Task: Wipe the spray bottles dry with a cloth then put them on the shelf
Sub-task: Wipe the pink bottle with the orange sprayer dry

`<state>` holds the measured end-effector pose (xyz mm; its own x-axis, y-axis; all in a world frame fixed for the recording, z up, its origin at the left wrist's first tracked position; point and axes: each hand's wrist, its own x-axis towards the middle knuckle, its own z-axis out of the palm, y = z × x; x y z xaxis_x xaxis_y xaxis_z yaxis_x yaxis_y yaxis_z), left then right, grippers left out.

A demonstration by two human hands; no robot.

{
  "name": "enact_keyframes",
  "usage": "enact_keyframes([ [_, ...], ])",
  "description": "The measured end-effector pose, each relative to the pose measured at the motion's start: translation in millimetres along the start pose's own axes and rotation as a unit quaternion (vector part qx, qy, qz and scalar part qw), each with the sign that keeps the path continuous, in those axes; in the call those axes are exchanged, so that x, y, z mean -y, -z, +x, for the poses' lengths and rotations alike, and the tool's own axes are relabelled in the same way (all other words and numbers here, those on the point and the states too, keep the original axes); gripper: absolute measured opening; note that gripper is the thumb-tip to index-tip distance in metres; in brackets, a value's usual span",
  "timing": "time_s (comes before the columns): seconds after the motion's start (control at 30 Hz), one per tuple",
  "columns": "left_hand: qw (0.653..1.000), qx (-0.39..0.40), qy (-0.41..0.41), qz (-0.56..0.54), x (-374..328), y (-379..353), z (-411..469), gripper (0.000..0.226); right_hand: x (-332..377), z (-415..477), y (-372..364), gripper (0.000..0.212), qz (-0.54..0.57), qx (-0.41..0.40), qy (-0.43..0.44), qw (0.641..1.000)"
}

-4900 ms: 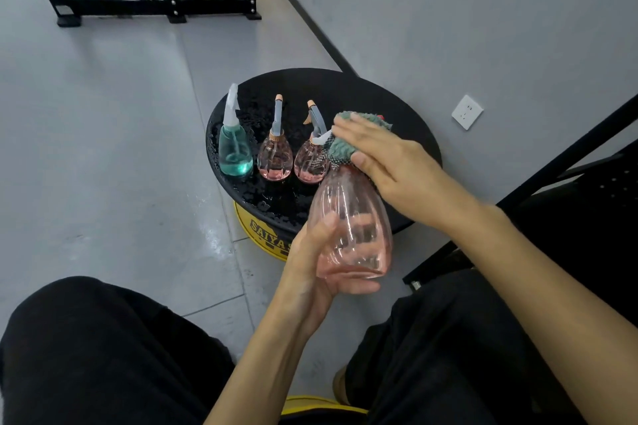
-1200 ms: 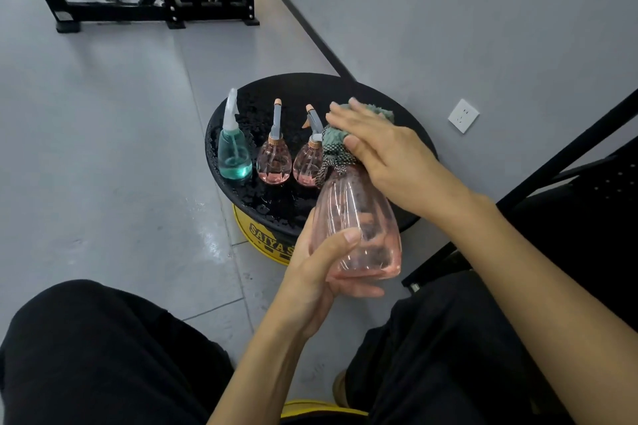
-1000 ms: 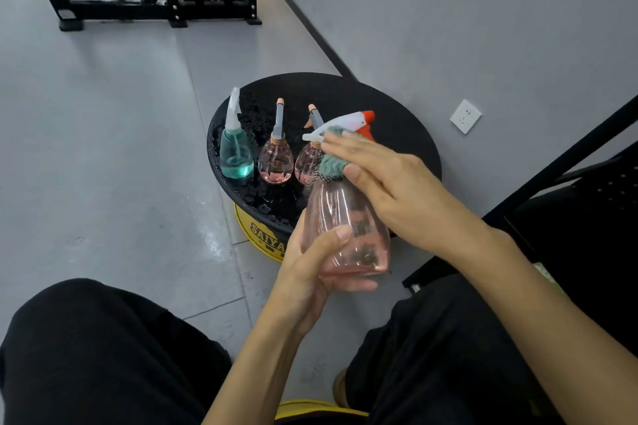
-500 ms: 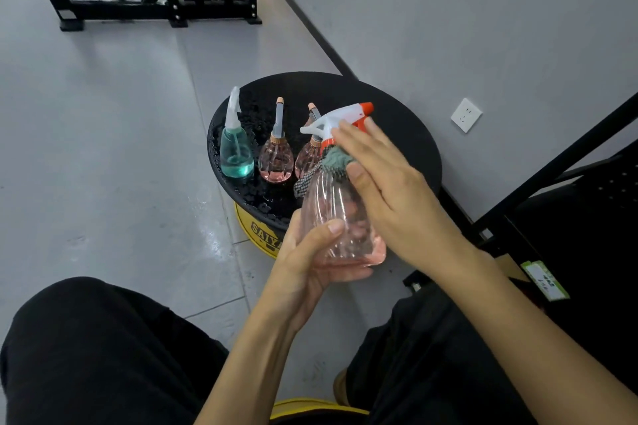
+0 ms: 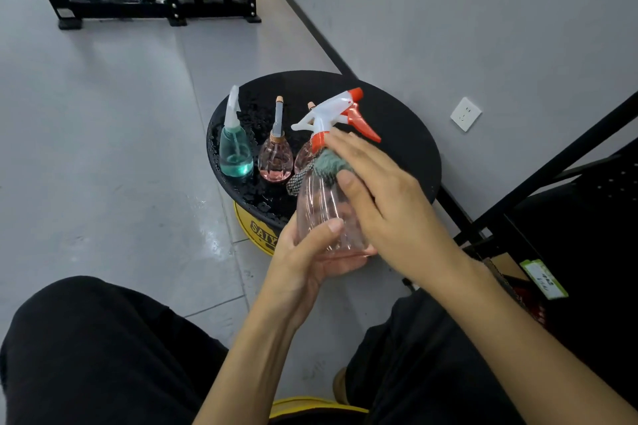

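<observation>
Change since earlier: cloth [image 5: 328,166] is lower now, bunched at the neck and shoulder; the white and orange spray head [image 5: 329,114], which it covered before, is bare
Thing in hand: large pink bottle [image 5: 328,214], clear, held in the air at the centre of the frame, in front of the round black table [image 5: 407,148] and not standing on it
Left hand: left hand [image 5: 303,262] grips the base from below, with the thumb on the front wall and the fingers curled under the bottom
Right hand: right hand [image 5: 383,203] lies with almost straight fingers over the cloth and presses it on the shoulder; it does not close round anything
Long axis: almost upright in the picture, base toward the bottom of the frame, head toward the top
Pointing: nozzle tip points to the upper right, toward the wall; the trigger hangs on the right side
Step in hand: I judge it is wiping the body, from the shoulder down
To do it well: keep the base grip firm, draw the cloth down along the ribs, turn the bottle a little after each pass, and dry also the part under the left thumb
Waiting: teal bottle [image 5: 236,152] and small pink bottle [image 5: 275,164] stand in a row on the wet table, left of centre; a third one is mostly hidden behind the spray head
Shelf: black shelf frame [image 5: 569,155] at the right edge, probably the goal
</observation>
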<state>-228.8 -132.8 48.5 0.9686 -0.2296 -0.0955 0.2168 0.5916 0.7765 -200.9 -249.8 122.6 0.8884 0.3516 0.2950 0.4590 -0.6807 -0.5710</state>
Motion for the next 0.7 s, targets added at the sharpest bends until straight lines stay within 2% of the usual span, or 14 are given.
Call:
enact_keyframes([
  [0.13,1.0,-0.001,0.022,0.0,2,-3,-2,0.066,-6,12,3,0.041,0.02,-0.015,-0.039,0.999],
  [0.27,1.0,-0.022,0.007,-0.01,1,-3,-2,0.081,2,-8,-2,0.043,0.043,0.003,-0.028,0.999],
  [0.47,0.999,-0.03,0.001,-0.035,2,-1,0,0.076,5,-19,-2,0.044,0.067,0.006,-0.004,0.998],
  [0.6,0.999,-0.012,0.012,-0.038,3,-7,-2,0.069,-8,4,5,0.04,0.051,-0.011,-0.032,0.998],
  [0.7,0.999,-0.006,0.01,-0.035,3,-8,-2,0.072,-11,12,7,0.04,0.068,-0.019,-0.051,0.996],
])
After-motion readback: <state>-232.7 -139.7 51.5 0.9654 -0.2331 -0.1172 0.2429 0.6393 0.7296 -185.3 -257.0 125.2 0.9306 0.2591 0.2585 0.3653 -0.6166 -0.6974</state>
